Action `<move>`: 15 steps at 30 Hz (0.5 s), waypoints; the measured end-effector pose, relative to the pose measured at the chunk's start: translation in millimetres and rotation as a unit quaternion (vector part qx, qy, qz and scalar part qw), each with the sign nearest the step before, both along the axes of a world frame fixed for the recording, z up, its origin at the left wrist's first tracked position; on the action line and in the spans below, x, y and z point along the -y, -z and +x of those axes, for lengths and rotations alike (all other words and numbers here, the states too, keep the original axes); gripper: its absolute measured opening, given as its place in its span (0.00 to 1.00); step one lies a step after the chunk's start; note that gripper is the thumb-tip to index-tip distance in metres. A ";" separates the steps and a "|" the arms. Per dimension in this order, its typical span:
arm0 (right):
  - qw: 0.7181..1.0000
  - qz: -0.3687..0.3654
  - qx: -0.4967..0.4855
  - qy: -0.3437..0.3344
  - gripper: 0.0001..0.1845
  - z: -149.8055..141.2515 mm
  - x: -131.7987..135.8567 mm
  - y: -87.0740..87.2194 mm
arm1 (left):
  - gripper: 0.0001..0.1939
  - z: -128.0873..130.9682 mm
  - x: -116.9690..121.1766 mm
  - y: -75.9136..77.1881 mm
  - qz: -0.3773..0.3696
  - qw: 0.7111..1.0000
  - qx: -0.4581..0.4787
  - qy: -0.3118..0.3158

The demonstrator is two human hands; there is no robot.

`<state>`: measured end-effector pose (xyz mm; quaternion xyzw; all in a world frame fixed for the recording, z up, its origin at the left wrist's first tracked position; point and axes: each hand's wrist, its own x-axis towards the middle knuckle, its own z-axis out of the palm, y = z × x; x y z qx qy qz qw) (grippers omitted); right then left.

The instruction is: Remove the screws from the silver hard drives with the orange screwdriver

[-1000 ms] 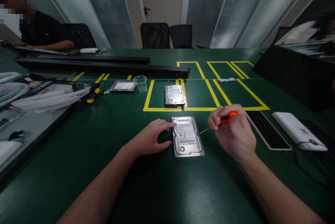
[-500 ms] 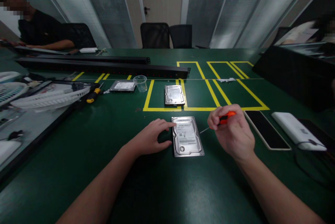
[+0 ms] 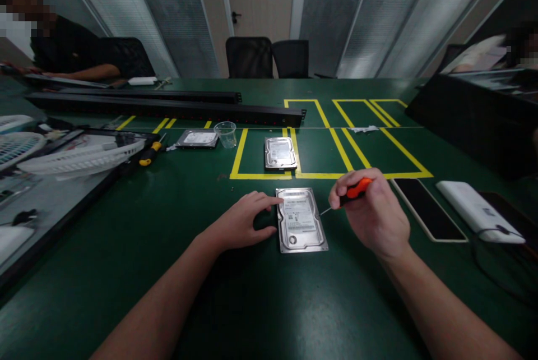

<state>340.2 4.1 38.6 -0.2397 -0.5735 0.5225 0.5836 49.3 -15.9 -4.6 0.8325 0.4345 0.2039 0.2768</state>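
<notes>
A silver hard drive cover (image 3: 299, 220) with a printed label lies flat on the green table in front of me. My left hand (image 3: 247, 220) rests at its left edge, fingers apart, with the index fingertip on the upper left of the metal and the thumb beside the lower left side. On the other side, my right hand (image 3: 374, 211) grips a screwdriver (image 3: 357, 189) with an orange and black handle. Its thin shaft slants down to the left, and the tip is at the right edge of the cover. Whether the tip touches the metal I cannot tell.
Beyond lies a hard drive (image 3: 280, 153) on yellow tape; another drive (image 3: 197, 138) sits beside a clear plastic cup (image 3: 226, 134). A yellow-black screwdriver (image 3: 150, 153) lies left. Rightward are a phone (image 3: 428, 210) and a white power bank (image 3: 479, 211). Long black bars (image 3: 168, 110) stretch across the back.
My right hand has turned the screwdriver slightly, and its fingers and the handle have shifted a little to the left. My left hand and the metal cover have stayed in place.
</notes>
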 end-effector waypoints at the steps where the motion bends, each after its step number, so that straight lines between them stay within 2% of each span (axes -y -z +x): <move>1: 1.000 0.002 -0.001 -0.005 0.11 0.1 -0.6 1.5 | 0.35 -0.1 -0.1 0.3 0.002 1.000 0.000 0.001; 4: 1.000 0.012 -0.003 -0.020 0.10 1.0 -2.1 5.8 | 0.35 -0.1 0.1 0.5 0.006 1.000 -0.004 0.003; 10: 0.999 -0.014 -0.018 -0.032 0.20 0.0 -2.0 4.9 | 0.33 0.2 0.3 -0.9 -0.001 1.000 -0.007 -0.001; 15: 1.000 -0.005 -0.018 -0.026 0.08 -2.7 -2.3 2.6 | 0.33 0.0 0.3 0.2 -0.004 1.000 -0.008 -0.002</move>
